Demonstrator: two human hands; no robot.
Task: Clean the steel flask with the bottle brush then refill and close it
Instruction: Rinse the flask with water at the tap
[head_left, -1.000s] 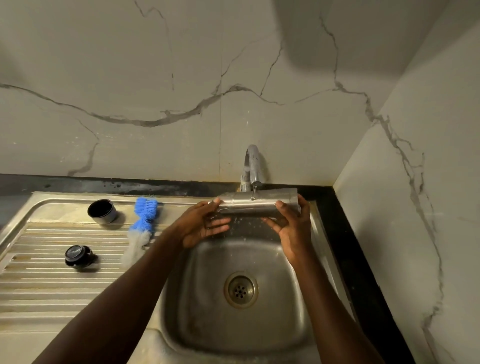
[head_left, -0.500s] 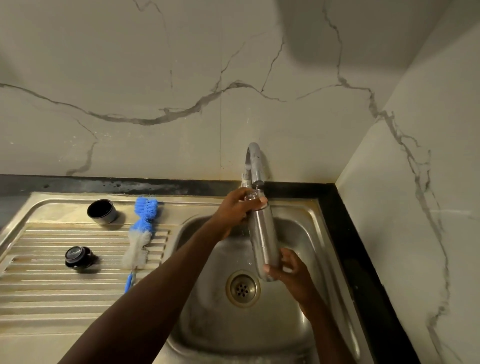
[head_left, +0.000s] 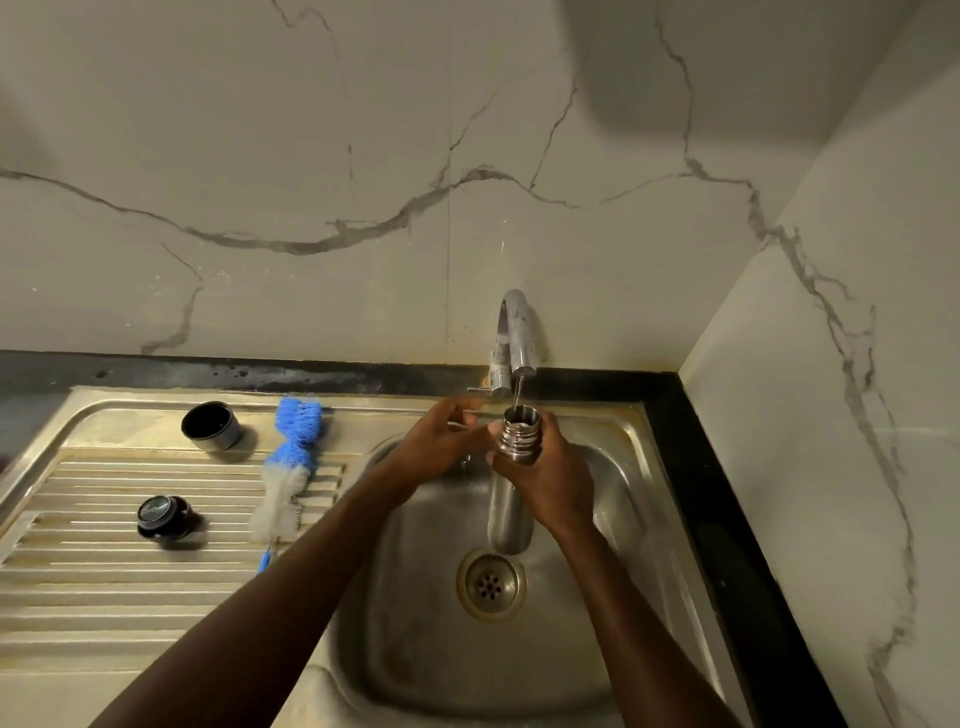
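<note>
Marble-veined wall tiles back a steel sink (head_left: 597, 649) with a ribbed drainboard (head_left: 104, 587) to its left, and I stand over the basin. My right hand (head_left: 545, 473) curls its fingers (head_left: 550, 426) around the steel flask (head_left: 511, 519) just below the threaded neck, thumb pinching the near side, so the grip is closed on metal. My left hand (head_left: 441, 441) reaches beside it toward the tap lever (head_left: 478, 388); its fingers look bent near the lever, but I cannot tell whether they hold it. The flask stands nearly upright over the basin, long axis vertical, open mouth directly under the tap spout (head_left: 522, 353), base hanging above the drain (head_left: 491, 584). A thin stream falls into the mouth, so I judge this to be the refill. The body is plain brushed steel, wet-looking, with ridged threads at the top. Closing comes next, and both closure parts lie well apart to my left: the black stopper (head_left: 163, 514) and the cup lid (head_left: 210, 426) on the drainboard, with the blue-and-white bottle brush (head_left: 291, 457) between them and the basin. My left hand is nearer to all 3.
</note>
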